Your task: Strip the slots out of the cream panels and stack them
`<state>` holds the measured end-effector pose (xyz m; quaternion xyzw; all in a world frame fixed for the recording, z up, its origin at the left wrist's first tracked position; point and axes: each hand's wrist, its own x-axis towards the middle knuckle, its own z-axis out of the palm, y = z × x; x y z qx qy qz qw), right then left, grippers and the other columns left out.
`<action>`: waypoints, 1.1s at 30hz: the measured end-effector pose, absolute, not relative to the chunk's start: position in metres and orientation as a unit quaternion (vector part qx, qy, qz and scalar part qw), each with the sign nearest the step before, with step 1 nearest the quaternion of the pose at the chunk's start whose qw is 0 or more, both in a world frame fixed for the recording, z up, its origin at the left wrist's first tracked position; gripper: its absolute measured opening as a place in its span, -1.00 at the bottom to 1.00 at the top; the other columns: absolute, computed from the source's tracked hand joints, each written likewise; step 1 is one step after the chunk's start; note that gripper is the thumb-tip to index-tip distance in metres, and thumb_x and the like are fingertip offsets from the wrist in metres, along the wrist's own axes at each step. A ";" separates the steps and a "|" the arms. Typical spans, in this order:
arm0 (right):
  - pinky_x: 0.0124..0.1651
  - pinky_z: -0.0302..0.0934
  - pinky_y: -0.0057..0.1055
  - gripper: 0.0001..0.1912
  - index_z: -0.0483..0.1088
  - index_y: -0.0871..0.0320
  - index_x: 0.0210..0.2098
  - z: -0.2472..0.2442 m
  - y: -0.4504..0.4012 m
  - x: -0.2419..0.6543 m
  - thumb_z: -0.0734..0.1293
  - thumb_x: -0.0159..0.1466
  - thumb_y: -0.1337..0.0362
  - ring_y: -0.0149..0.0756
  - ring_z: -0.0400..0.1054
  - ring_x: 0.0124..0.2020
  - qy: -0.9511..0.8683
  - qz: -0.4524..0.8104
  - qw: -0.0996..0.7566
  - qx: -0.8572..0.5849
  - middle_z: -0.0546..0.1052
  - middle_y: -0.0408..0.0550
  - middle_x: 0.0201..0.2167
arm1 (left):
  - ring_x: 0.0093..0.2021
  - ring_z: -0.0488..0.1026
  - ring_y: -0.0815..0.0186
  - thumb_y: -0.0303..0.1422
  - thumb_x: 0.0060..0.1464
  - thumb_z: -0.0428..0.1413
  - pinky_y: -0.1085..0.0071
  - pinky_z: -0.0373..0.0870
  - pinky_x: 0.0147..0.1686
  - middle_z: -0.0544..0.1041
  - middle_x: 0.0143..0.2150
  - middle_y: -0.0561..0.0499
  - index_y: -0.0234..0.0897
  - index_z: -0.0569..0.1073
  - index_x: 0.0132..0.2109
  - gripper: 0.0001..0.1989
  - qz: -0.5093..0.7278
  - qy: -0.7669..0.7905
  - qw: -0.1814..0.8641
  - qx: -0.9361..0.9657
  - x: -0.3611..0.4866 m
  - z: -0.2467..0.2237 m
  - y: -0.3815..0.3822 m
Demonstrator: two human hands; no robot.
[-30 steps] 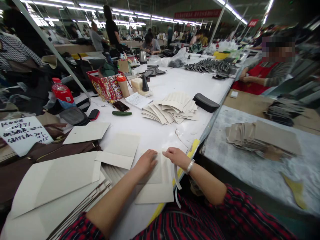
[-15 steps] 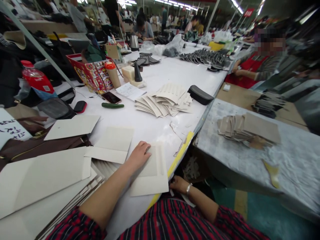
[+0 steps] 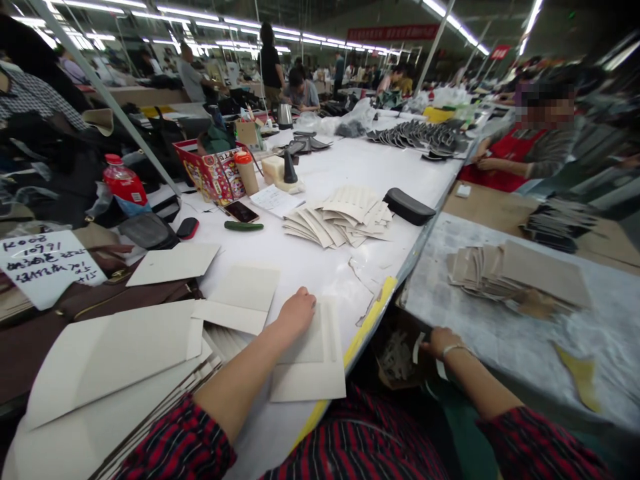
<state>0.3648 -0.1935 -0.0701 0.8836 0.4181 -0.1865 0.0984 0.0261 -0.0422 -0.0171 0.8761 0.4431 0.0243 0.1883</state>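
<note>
My left hand (image 3: 298, 313) rests on a cream card panel (image 3: 310, 383) near the table's front edge. Its fingers are curled and drawn together; whatever is under them is hidden. A smaller pale piece lies on that panel, partly beneath the hand. Off the table edge, low on the right, my right hand (image 3: 442, 344) is closed on a narrow white strip (image 3: 418, 348). Below it stands a box of pale scraps (image 3: 397, 357). To the left of my left hand, another folded card panel (image 3: 245, 293) lies on a pile of similar pieces.
Large card sheets (image 3: 115, 353) are stacked at the left. A fanned pile of cream pieces (image 3: 345, 213) and a black case (image 3: 409, 207) lie farther back. On the grey side table (image 3: 425, 280) sit brown pieces (image 3: 543, 273). Beyond it sits a co-worker in a red apron (image 3: 515, 153).
My right hand has moved right, away from the panel's edge and over the scrap box, with the strip. My left hand stays on the panel. The view has tilted up.
</note>
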 end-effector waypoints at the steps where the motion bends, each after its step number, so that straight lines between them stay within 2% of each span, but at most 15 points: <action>1: -0.27 0.17 -0.34 -0.70 0.38 0.29 -0.44 -0.057 -0.180 0.349 0.31 0.00 0.13 -0.13 0.36 -0.29 0.469 -0.195 0.080 0.858 0.46 0.21 -0.36 | -0.27 0.34 0.30 -0.48 -0.09 -0.03 0.41 0.26 -0.21 0.31 -0.28 -0.05 -0.31 0.42 -0.30 -0.82 0.019 0.441 0.188 0.878 0.027 -0.017 -0.042; 2: -0.29 0.17 -0.38 -0.71 0.37 0.27 -0.46 -0.044 -0.166 0.329 0.24 0.08 0.12 -0.20 0.37 -0.34 0.525 -0.224 0.047 0.820 0.47 0.15 -0.41 | -0.29 0.34 0.30 -0.47 -0.09 -0.03 0.41 0.26 -0.23 0.32 -0.30 -0.05 -0.31 0.41 -0.31 -0.83 0.018 0.442 0.191 0.876 0.028 -0.017 -0.041; 4: -0.39 0.18 -0.49 -0.62 0.35 0.24 -0.40 -0.021 -0.137 0.278 0.09 0.19 0.07 -0.40 0.36 -0.51 0.595 -0.292 -0.077 0.745 0.48 -0.01 -0.48 | -0.31 0.34 0.31 -0.45 -0.11 0.00 0.43 0.27 -0.27 0.33 -0.33 -0.02 -0.29 0.40 -0.33 -0.86 0.021 0.456 0.205 0.866 0.029 -0.018 -0.039; 6: -0.53 0.14 -0.58 -0.61 0.33 0.24 -0.41 -0.007 -0.109 0.227 0.06 0.21 0.06 -0.51 0.30 -0.66 0.601 -0.382 -0.116 0.692 0.47 -0.09 -0.56 | -0.33 0.34 0.32 -0.45 -0.12 0.02 0.45 0.26 -0.31 0.34 -0.35 0.00 -0.28 0.40 -0.33 -0.86 0.026 0.471 0.217 0.855 0.029 -0.020 -0.037; 9: -0.63 0.09 -0.60 -0.68 0.34 0.26 -0.53 -0.006 -0.074 0.179 0.15 0.17 0.15 -0.54 0.24 -0.74 0.583 -0.446 -0.074 0.675 0.46 -0.09 -0.63 | -0.33 0.33 0.32 -0.42 -0.13 0.03 0.45 0.26 -0.33 0.36 -0.36 0.00 -0.27 0.39 -0.34 -0.87 0.023 0.480 0.224 0.848 0.029 -0.022 -0.034; 12: -0.66 0.09 -0.57 -0.70 0.35 0.27 -0.63 -0.018 -0.054 0.169 0.19 0.12 0.21 -0.49 0.24 -0.76 0.562 -0.457 -0.026 0.689 0.45 -0.05 -0.68 | -0.34 0.34 0.32 -0.40 -0.15 0.04 0.45 0.25 -0.35 0.38 -0.37 0.00 -0.28 0.40 -0.35 -0.87 0.014 0.485 0.235 0.842 0.031 -0.021 -0.029; 19: -0.61 0.14 -0.52 -0.75 0.38 0.30 -0.62 -0.033 -0.040 0.173 0.22 0.07 0.26 -0.41 0.30 -0.70 0.508 -0.508 -0.008 0.696 0.46 0.02 -0.68 | -0.39 0.33 0.35 -0.43 -0.18 0.03 0.46 0.24 -0.39 0.39 -0.41 0.04 -0.27 0.38 -0.43 -0.93 -0.016 0.466 0.271 0.842 0.036 -0.025 -0.017; 22: -0.61 0.14 -0.52 -0.76 0.38 0.31 -0.63 -0.031 -0.040 0.169 0.22 0.06 0.28 -0.42 0.28 -0.72 0.506 -0.508 -0.004 0.697 0.45 0.02 -0.70 | -0.38 0.33 0.36 -0.41 -0.13 0.00 0.45 0.26 -0.37 0.37 -0.38 0.04 -0.26 0.36 -0.38 -0.91 0.020 0.448 0.273 0.851 0.029 -0.025 -0.024; 25: -0.62 0.12 -0.51 -0.73 0.38 0.31 -0.59 -0.028 -0.045 0.168 0.19 0.09 0.26 -0.42 0.27 -0.73 0.518 -0.501 -0.003 0.694 0.46 0.02 -0.68 | -0.37 0.33 0.39 -0.42 -0.15 0.03 0.45 0.30 -0.34 0.34 -0.24 0.02 -0.25 0.28 -0.17 -0.71 0.082 0.452 0.296 0.837 0.014 -0.024 -0.040; 28: -0.58 0.12 -0.50 -0.69 0.38 0.29 -0.52 -0.025 -0.056 0.169 0.12 0.16 0.23 -0.43 0.28 -0.69 0.556 -0.468 -0.017 0.687 0.47 0.01 -0.62 | -0.20 0.32 0.34 -0.44 -0.15 0.06 0.38 0.29 -0.18 0.31 -0.11 -0.02 -0.24 0.22 -0.09 -0.61 0.112 0.437 0.292 0.843 -0.004 -0.024 -0.059; 31: -0.43 0.13 -0.50 -0.72 0.38 0.25 -0.42 -0.019 -0.065 0.168 0.12 0.18 0.21 -0.41 0.32 -0.55 0.645 -0.341 -0.060 0.681 0.47 -0.04 -0.55 | 0.02 0.18 0.21 -0.39 -0.17 0.13 0.25 0.14 0.01 0.27 0.02 -0.06 -0.23 0.25 -0.11 -0.60 0.087 0.392 0.252 0.880 -0.017 -0.023 -0.072; 33: -0.34 0.11 -0.50 -0.77 0.36 0.20 -0.31 -0.016 -0.066 0.165 0.18 0.14 0.21 -0.38 0.32 -0.41 0.702 -0.253 -0.084 0.661 0.47 -0.08 -0.47 | 0.06 0.13 0.16 -0.34 -0.19 0.17 0.21 0.10 0.04 0.20 0.10 -0.09 -0.24 0.24 -0.09 -0.55 0.063 0.366 0.234 0.899 -0.019 -0.022 -0.073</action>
